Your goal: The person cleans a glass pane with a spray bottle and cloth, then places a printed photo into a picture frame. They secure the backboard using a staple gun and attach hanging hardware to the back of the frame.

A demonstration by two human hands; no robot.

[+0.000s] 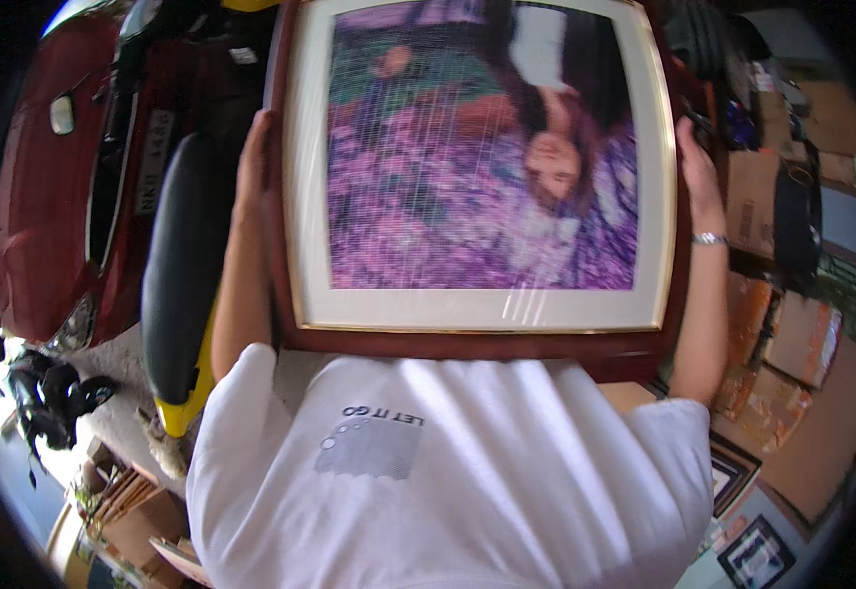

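Note:
A large framed picture (pixel 477 314) is held up before my chest, its front toward the camera. A wide dark red-brown frame with a gold inner edge surrounds an off-white mat. Printed upside down in this view are a person and purple flowers. Light streaks reflect off its front, and the top edge runs out of view. My left hand (pixel 254 147) grips the left side of the frame, its fingers mostly hidden along the edge. On the opposite side my right hand (pixel 698 167), with a metal bracelet at the wrist, holds the frame, its fingers partly hidden too.
At left stand a yellow motorbike with a long black seat (pixel 185 265) and a dark red car (pixel 50 196). Cardboard boxes (pixel 806 334) are stacked at right. Smaller framed pictures (pixel 757 555) lie at lower right; a brown carton (pixel 148 535) sits at lower left.

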